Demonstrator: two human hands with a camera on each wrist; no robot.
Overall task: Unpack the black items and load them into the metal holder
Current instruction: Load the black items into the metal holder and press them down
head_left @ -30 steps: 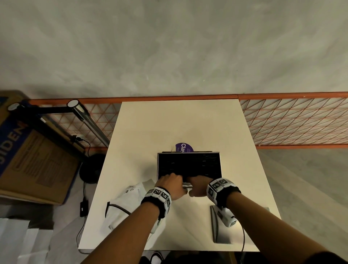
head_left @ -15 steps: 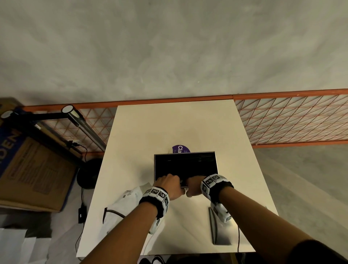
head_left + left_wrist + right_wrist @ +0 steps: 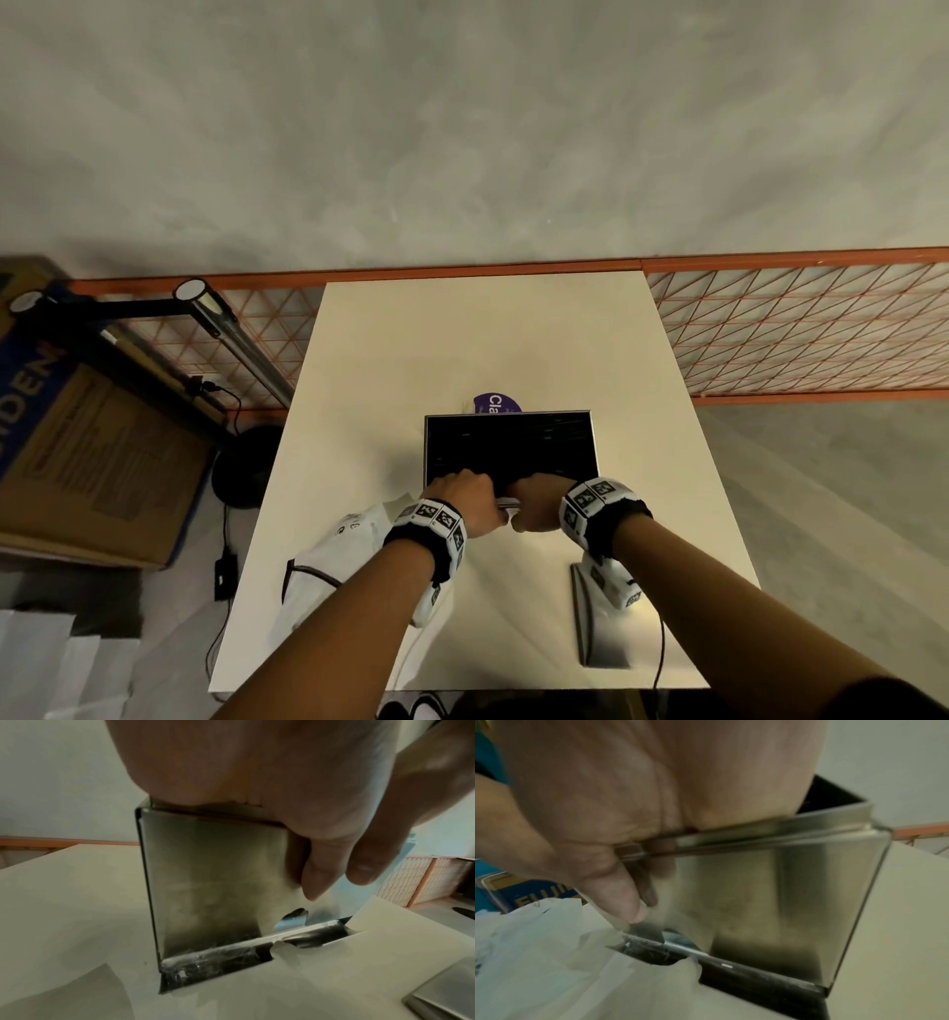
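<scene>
Head view: square brushed-metal holder (image 3: 594,452) stands upright mid-table on the pale rectangular table (image 3: 462,334), its open top showing a dark fill of black items (image 3: 508,447), individual pieces not resolvable; left hand (image 3: 464,496) and right hand (image 3: 539,501) both sit on the holder's near rim, side by side, fingers curled over the edge into the opening; crumpled white plastic bag (image 3: 328,560) lies near-left of the holder under the left forearm; flat grey metal plate (image 3: 590,627) lies near-right by the table edge; purple round label (image 3: 495,403) peeks out just behind the holder; brown cardboard box (image 3: 97,462) on the floor to the left. Left wrist view: left hand (image 3: 257,780) grips the top rim of the holder (image 3: 210,882), palm over the corner, thumb down the outer wall; holder base touching the table, dispensing slot at the bottom shows black contents; corner of the metal plate (image 3: 444,990) at lower right. Right wrist view: right hand (image 3: 628,801) clamps the holder (image 3: 782,892) rim, thumb pressed down the front wall, other fingers hidden inside the top; plastic bag (image 3: 552,953) touching the holder's lower-left corner; blue printed box (image 3: 526,892) behind it.
</scene>
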